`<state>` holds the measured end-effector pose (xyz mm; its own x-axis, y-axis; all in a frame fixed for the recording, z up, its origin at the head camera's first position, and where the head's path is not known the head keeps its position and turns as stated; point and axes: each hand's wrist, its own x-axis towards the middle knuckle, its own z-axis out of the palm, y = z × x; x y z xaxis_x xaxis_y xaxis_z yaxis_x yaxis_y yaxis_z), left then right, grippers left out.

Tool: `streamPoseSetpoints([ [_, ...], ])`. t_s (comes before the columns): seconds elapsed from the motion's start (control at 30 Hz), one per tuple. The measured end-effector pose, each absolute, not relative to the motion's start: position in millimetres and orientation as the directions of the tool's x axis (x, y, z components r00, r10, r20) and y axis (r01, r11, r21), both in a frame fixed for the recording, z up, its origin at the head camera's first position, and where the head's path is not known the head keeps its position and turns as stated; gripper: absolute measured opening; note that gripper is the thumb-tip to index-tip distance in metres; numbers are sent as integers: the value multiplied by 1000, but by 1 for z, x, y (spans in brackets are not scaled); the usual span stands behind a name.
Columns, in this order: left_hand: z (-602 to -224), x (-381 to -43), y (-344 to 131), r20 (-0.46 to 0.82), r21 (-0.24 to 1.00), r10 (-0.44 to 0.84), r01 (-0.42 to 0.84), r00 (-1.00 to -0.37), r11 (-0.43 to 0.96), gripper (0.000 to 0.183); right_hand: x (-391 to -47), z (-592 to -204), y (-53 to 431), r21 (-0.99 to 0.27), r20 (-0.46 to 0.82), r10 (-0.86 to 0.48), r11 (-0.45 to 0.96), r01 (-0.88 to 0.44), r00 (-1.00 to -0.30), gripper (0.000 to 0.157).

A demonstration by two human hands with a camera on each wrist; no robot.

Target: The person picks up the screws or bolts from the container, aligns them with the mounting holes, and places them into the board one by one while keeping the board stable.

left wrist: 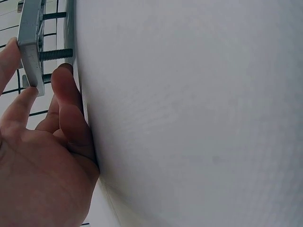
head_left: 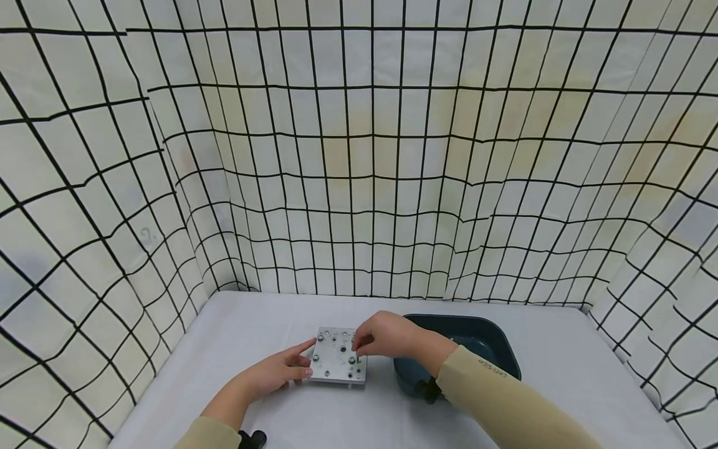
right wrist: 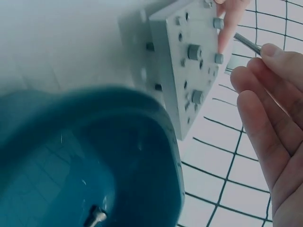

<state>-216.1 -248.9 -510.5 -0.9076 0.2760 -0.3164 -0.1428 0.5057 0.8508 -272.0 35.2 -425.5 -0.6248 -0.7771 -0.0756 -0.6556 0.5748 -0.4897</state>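
Head view: white table (head_left: 241, 330), pale walls (head_left: 359, 156) gridded in black. On the table sits the plate (head_left: 332, 363), left hand (head_left: 275, 373) touching its nine-o'clock edge, fingertips spread; the bin (head_left: 512, 357) stands at three. Right wrist view shows the right hand (head_left: 387, 337) pinching a pin (right wrist: 247, 43), plus a bolt (right wrist: 96, 216) in the bin; left wrist view reveals threaded studs (left wrist: 57, 55) beneath the plate.

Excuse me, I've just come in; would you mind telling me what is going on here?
A person is working on a metal plate fitted with several bolts. Their left hand touches its left edge, while their right hand pinches a slim metal piece, probably a screw, above it. A teal bin stands to the right, with a screw visible inside.
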Motion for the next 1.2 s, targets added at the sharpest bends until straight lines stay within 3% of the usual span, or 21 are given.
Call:
streamPoseSetpoints([
  [0.8, -508, -215, -249, -321, 855, 275, -153, -906, 495, 75, -268, -452, 5, -293, -198, -790, 613, -734, -580, 7],
  [1.2, -508, -215, -249, -316, 851, 275, -143, -908, 505, 75, -265, -458, 0, -275, -245, -797, 604, -748, -553, 7],
])
